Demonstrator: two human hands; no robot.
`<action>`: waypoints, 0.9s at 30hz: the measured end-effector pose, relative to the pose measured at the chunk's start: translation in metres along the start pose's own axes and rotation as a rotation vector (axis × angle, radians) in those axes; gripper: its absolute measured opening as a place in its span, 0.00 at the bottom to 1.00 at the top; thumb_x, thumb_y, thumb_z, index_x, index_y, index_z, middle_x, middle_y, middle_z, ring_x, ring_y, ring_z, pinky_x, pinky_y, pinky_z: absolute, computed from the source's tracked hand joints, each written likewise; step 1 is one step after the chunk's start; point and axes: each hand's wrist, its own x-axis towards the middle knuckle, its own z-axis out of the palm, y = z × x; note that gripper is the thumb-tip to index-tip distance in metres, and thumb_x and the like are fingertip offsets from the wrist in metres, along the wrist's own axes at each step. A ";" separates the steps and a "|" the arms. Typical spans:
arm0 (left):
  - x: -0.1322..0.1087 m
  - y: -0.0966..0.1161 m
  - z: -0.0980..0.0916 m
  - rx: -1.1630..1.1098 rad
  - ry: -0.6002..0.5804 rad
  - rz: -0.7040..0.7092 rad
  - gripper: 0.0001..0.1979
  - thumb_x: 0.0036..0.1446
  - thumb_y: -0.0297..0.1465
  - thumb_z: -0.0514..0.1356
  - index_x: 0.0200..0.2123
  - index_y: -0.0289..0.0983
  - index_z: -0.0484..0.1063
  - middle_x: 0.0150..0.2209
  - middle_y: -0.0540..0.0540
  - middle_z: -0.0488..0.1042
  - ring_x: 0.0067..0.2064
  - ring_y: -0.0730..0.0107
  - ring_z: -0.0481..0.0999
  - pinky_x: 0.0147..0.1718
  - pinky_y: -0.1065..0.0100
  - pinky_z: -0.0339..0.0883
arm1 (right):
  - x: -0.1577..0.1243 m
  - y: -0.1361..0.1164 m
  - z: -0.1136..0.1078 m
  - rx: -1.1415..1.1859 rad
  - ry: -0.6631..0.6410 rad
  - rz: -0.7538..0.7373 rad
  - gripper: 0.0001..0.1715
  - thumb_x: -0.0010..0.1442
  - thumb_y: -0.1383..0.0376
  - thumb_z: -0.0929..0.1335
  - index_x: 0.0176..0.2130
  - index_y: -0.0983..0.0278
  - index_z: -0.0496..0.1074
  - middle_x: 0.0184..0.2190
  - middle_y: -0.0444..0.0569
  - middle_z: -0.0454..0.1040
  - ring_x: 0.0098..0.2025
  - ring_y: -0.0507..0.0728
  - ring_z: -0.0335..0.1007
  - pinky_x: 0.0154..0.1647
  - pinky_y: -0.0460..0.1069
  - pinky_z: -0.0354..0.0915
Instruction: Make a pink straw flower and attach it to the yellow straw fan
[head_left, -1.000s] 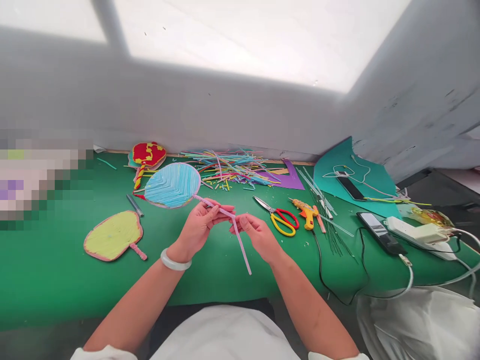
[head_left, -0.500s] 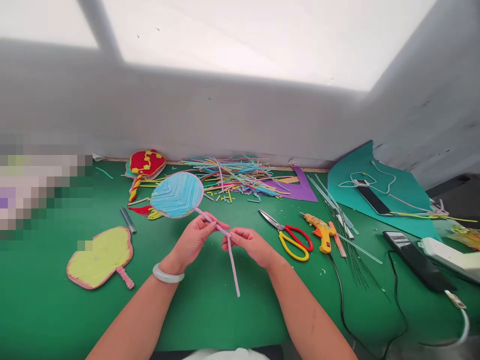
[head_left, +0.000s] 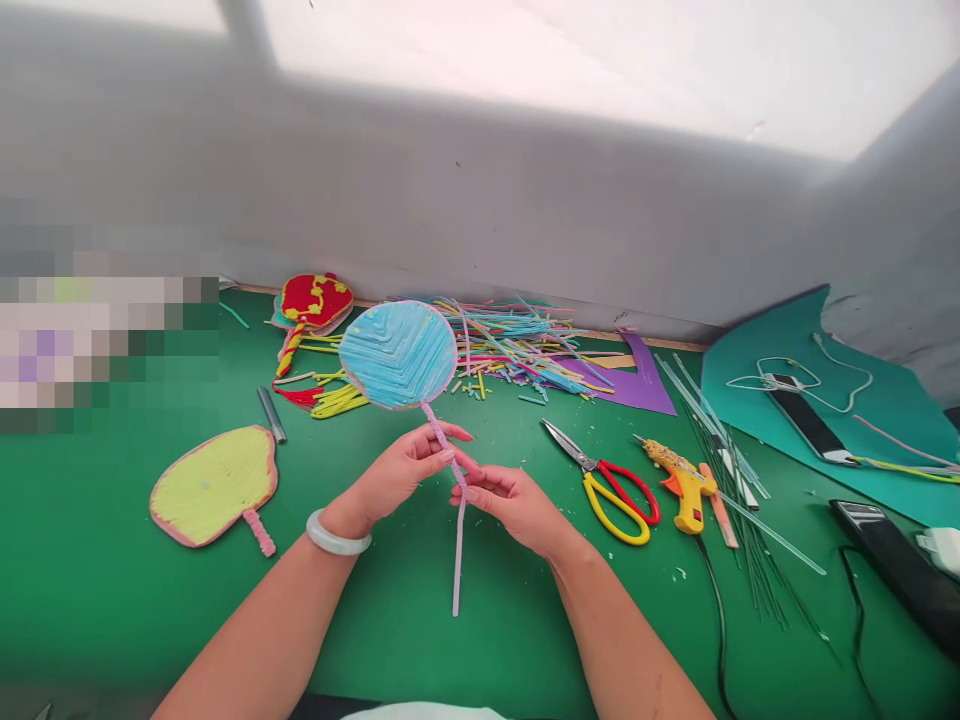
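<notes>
I hold the blue fan [head_left: 399,356] by its stem [head_left: 436,430] with the left hand [head_left: 401,468], the right hand [head_left: 519,508] pinching just below; scissors [head_left: 616,508] and glue gun [head_left: 688,492] lie to their right, yellow fan [head_left: 214,490] left.

Pale smooth bangle [head_left: 335,542], white garment [head_left: 421,711]

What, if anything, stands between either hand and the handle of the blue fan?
Nothing visible does: the left hand and right hand both hold the lilac handle; the scissors lie apart, to the right.
</notes>
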 end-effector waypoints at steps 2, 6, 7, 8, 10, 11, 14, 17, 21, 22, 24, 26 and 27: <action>0.001 0.001 0.004 -0.007 0.056 -0.010 0.20 0.59 0.36 0.64 0.53 0.36 0.69 0.41 0.40 0.81 0.38 0.64 0.79 0.39 0.65 0.70 | 0.002 0.003 0.001 -0.019 0.021 -0.016 0.21 0.50 0.50 0.75 0.37 0.62 0.78 0.38 0.48 0.80 0.44 0.59 0.77 0.53 0.57 0.68; 0.005 -0.003 0.009 0.007 0.202 -0.017 0.21 0.56 0.37 0.65 0.51 0.36 0.71 0.42 0.39 0.81 0.40 0.61 0.80 0.39 0.64 0.71 | 0.007 0.011 0.001 -0.131 0.083 -0.101 0.20 0.55 0.50 0.73 0.38 0.62 0.77 0.38 0.48 0.80 0.44 0.58 0.76 0.51 0.56 0.68; 0.005 -0.004 0.009 0.020 0.230 -0.019 0.19 0.55 0.37 0.66 0.49 0.36 0.72 0.40 0.40 0.82 0.39 0.61 0.80 0.37 0.65 0.71 | 0.008 0.013 0.001 -0.169 0.092 -0.115 0.19 0.55 0.50 0.72 0.38 0.62 0.76 0.38 0.48 0.80 0.44 0.58 0.76 0.51 0.55 0.68; 0.006 -0.005 0.009 0.032 0.252 -0.022 0.17 0.54 0.37 0.67 0.45 0.36 0.74 0.37 0.40 0.82 0.38 0.61 0.80 0.36 0.65 0.71 | 0.008 0.014 0.001 -0.209 0.098 -0.122 0.19 0.56 0.49 0.72 0.38 0.62 0.76 0.38 0.48 0.80 0.43 0.58 0.76 0.51 0.55 0.68; 0.006 -0.006 0.008 0.044 0.280 -0.018 0.15 0.52 0.37 0.68 0.41 0.35 0.75 0.33 0.42 0.82 0.34 0.62 0.80 0.34 0.65 0.70 | 0.010 0.017 0.002 -0.267 0.107 -0.120 0.20 0.57 0.49 0.71 0.38 0.62 0.76 0.38 0.48 0.80 0.43 0.58 0.76 0.50 0.55 0.68; 0.006 -0.006 0.008 0.044 0.285 -0.014 0.14 0.52 0.37 0.68 0.40 0.35 0.76 0.32 0.42 0.82 0.33 0.62 0.80 0.34 0.65 0.70 | 0.010 0.018 0.002 -0.279 0.107 -0.115 0.20 0.57 0.49 0.71 0.39 0.62 0.77 0.38 0.48 0.80 0.43 0.58 0.76 0.51 0.55 0.68; 0.006 -0.006 0.007 0.035 0.285 -0.003 0.14 0.51 0.37 0.68 0.39 0.35 0.76 0.32 0.42 0.82 0.32 0.63 0.79 0.31 0.66 0.70 | 0.010 0.017 0.002 -0.246 0.072 -0.096 0.21 0.56 0.48 0.71 0.40 0.61 0.77 0.40 0.48 0.80 0.45 0.59 0.76 0.53 0.56 0.67; 0.005 -0.004 0.008 0.030 0.290 -0.026 0.15 0.51 0.38 0.68 0.38 0.35 0.76 0.31 0.42 0.81 0.30 0.64 0.78 0.28 0.67 0.69 | 0.010 0.015 0.001 -0.152 0.002 -0.045 0.23 0.54 0.49 0.73 0.42 0.61 0.77 0.43 0.48 0.80 0.49 0.60 0.75 0.55 0.57 0.66; 0.004 -0.003 0.007 0.030 0.294 -0.049 0.15 0.52 0.37 0.68 0.39 0.35 0.76 0.31 0.41 0.82 0.29 0.65 0.78 0.28 0.67 0.68 | 0.010 0.014 -0.001 -0.071 -0.053 0.024 0.26 0.47 0.52 0.77 0.44 0.60 0.77 0.45 0.48 0.79 0.50 0.60 0.74 0.55 0.57 0.67; 0.004 -0.003 0.005 0.033 0.290 -0.045 0.14 0.52 0.37 0.67 0.40 0.35 0.76 0.32 0.41 0.82 0.30 0.64 0.78 0.29 0.67 0.68 | 0.010 0.013 -0.001 -0.060 -0.055 0.036 0.26 0.47 0.53 0.77 0.44 0.61 0.78 0.44 0.48 0.80 0.49 0.59 0.75 0.55 0.57 0.67; 0.004 -0.004 0.003 0.035 0.275 -0.034 0.13 0.54 0.36 0.66 0.41 0.36 0.77 0.32 0.41 0.82 0.32 0.64 0.79 0.32 0.66 0.69 | 0.009 0.012 -0.001 -0.038 -0.054 0.054 0.24 0.47 0.53 0.77 0.42 0.61 0.78 0.42 0.48 0.81 0.47 0.59 0.76 0.55 0.57 0.67; 0.004 -0.005 0.000 0.025 0.258 -0.030 0.13 0.55 0.36 0.66 0.42 0.36 0.77 0.33 0.41 0.82 0.33 0.64 0.79 0.34 0.66 0.69 | 0.008 0.010 0.000 -0.017 -0.049 0.064 0.23 0.46 0.52 0.77 0.39 0.62 0.79 0.40 0.48 0.81 0.46 0.59 0.76 0.55 0.57 0.67; 0.004 -0.006 -0.001 0.013 0.252 -0.030 0.13 0.55 0.35 0.66 0.43 0.36 0.77 0.33 0.41 0.82 0.33 0.64 0.79 0.34 0.66 0.69 | 0.007 0.009 0.001 -0.004 -0.044 0.064 0.23 0.45 0.52 0.77 0.38 0.62 0.79 0.39 0.48 0.81 0.45 0.59 0.77 0.55 0.57 0.67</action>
